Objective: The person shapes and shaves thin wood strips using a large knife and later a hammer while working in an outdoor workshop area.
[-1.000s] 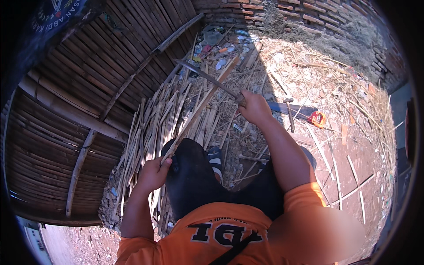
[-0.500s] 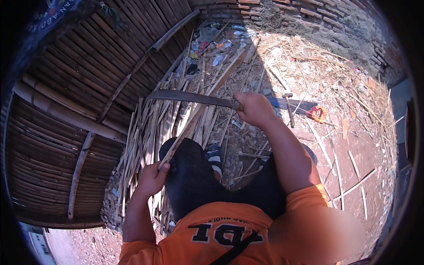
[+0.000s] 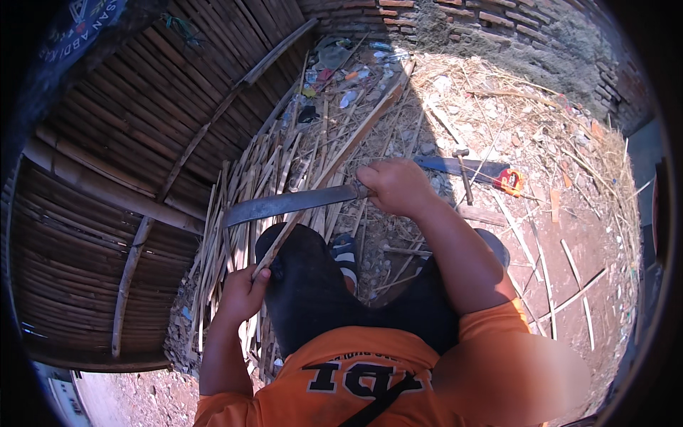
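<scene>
In my right hand (image 3: 398, 186) is the handle of a machete (image 3: 292, 205), its long dark blade pointing left. The blade lies across a long bamboo strip (image 3: 356, 139), apparently touching it just beyond my left knee. My left hand (image 3: 244, 290) grips the near end of that strip beside the knee. From there the strip runs up and away to the right, over the pile of split bamboo. My right fingers are wrapped round the handle and hide most of it.
Many split bamboo strips (image 3: 245, 174) lie along a slatted bamboo wall (image 3: 107, 185) on the left. Right of my machete hand lie a hammer (image 3: 464, 178) and a handsaw (image 3: 455, 165) with an orange-red handle. Litter and straw reach a brick wall (image 3: 484, 18).
The machete has come nearer to me along the strip, its tip swinging down and left. My right hand moved back and slightly left; my left hand stays nearly in place.
</scene>
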Action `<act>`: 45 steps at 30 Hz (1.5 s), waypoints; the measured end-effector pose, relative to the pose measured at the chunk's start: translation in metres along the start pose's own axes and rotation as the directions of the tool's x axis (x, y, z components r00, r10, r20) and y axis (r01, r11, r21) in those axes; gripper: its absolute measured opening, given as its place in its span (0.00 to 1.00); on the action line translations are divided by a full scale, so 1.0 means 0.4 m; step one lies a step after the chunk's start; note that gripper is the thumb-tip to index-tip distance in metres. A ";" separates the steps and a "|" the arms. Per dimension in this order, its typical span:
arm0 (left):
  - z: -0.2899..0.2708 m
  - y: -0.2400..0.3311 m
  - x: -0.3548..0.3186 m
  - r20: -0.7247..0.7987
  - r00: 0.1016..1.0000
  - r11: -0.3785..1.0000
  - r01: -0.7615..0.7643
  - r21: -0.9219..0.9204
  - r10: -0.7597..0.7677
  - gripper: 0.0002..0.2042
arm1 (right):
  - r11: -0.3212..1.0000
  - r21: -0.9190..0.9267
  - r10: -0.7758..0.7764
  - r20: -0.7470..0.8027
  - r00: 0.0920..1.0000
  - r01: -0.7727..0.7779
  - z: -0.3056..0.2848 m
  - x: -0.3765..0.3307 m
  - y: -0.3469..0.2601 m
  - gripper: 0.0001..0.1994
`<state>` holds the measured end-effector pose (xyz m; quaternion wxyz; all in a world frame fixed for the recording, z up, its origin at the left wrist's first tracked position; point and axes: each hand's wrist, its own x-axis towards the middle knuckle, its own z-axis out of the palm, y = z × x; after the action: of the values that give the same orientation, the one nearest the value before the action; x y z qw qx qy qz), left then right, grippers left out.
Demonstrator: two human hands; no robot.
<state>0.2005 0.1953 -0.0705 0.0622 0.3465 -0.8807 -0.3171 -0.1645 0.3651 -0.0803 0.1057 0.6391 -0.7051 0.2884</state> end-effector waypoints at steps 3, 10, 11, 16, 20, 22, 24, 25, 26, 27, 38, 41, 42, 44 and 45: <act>-0.029 0.015 -0.008 -0.071 0.997 0.991 -0.030 0.134 0.040 0.24 | 0.912 0.056 0.410 -0.117 0.904 -0.406 -0.027 -0.016 0.122 0.11; -0.008 -0.023 -0.023 -0.073 0.995 0.996 -0.061 0.071 0.066 0.26 | 0.961 0.083 0.274 -0.131 0.953 -0.265 -0.017 -0.024 0.076 0.13; -0.009 -0.018 -0.020 -0.053 0.998 0.999 -0.040 0.032 0.041 0.26 | 0.979 0.044 0.201 -0.074 0.977 -0.198 -0.013 -0.019 0.053 0.12; -0.035 -0.039 -0.040 0.045 0.999 0.999 0.025 0.023 -0.026 0.26 | 0.978 -0.018 0.205 -0.099 0.974 -0.208 -0.017 -0.017 0.085 0.12; -0.060 -0.015 -0.068 0.050 0.994 0.990 0.096 0.107 -0.102 0.24 | 0.830 0.117 0.558 -0.151 0.816 -0.546 -0.034 -0.031 0.163 0.12; -0.056 -0.034 -0.073 0.043 0.996 0.993 0.074 0.094 -0.079 0.23 | 0.842 0.094 0.538 -0.095 0.837 -0.531 -0.038 -0.041 0.164 0.13; -0.047 -0.044 -0.072 0.030 0.998 0.995 0.056 0.080 -0.059 0.22 | 0.925 0.059 0.379 -0.062 0.923 -0.375 -0.025 -0.032 0.113 0.14; -0.042 -0.042 -0.068 0.018 0.999 0.996 0.046 0.073 -0.047 0.22 | 0.956 0.045 0.293 -0.042 0.955 -0.291 -0.016 -0.027 0.084 0.14; -0.039 -0.040 -0.064 0.006 0.999 0.997 0.034 0.069 -0.034 0.22 | 0.971 0.023 0.236 0.018 0.972 -0.237 -0.014 -0.020 0.062 0.14; -0.034 -0.043 -0.064 -0.028 1.000 0.997 0.016 0.079 -0.013 0.19 | 0.984 0.005 0.179 0.079 0.981 -0.180 -0.012 -0.013 0.042 0.14; -0.028 -0.017 -0.026 -0.370 0.905 0.874 -0.006 0.486 0.211 0.13 | 0.938 0.076 0.338 0.019 0.941 -0.339 -0.039 -0.027 0.099 0.13; -0.010 0.007 -0.001 -0.390 0.893 0.882 -0.016 0.472 0.225 0.13 | 0.992 0.026 0.122 0.089 0.989 -0.124 -0.004 -0.012 0.014 0.13; -0.008 0.004 0.002 -0.372 0.901 0.885 -0.024 0.465 0.221 0.13 | 0.998 0.002 0.069 0.116 0.991 -0.070 -0.003 -0.006 -0.006 0.13; -0.014 0.005 -0.001 -0.341 0.916 0.888 -0.033 0.458 0.210 0.14 | 0.995 -0.001 0.096 0.099 0.990 -0.096 -0.007 -0.002 0.004 0.12; -0.023 0.005 -0.004 -0.304 0.935 0.897 -0.031 0.442 0.182 0.15 | 0.984 0.020 0.177 0.057 0.982 -0.179 -0.014 -0.004 0.044 0.12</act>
<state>0.2036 0.1930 -0.0617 0.1519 0.3513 -0.9227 -0.0469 -0.1822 0.3698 -0.0814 0.0518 0.5826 -0.7583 0.2878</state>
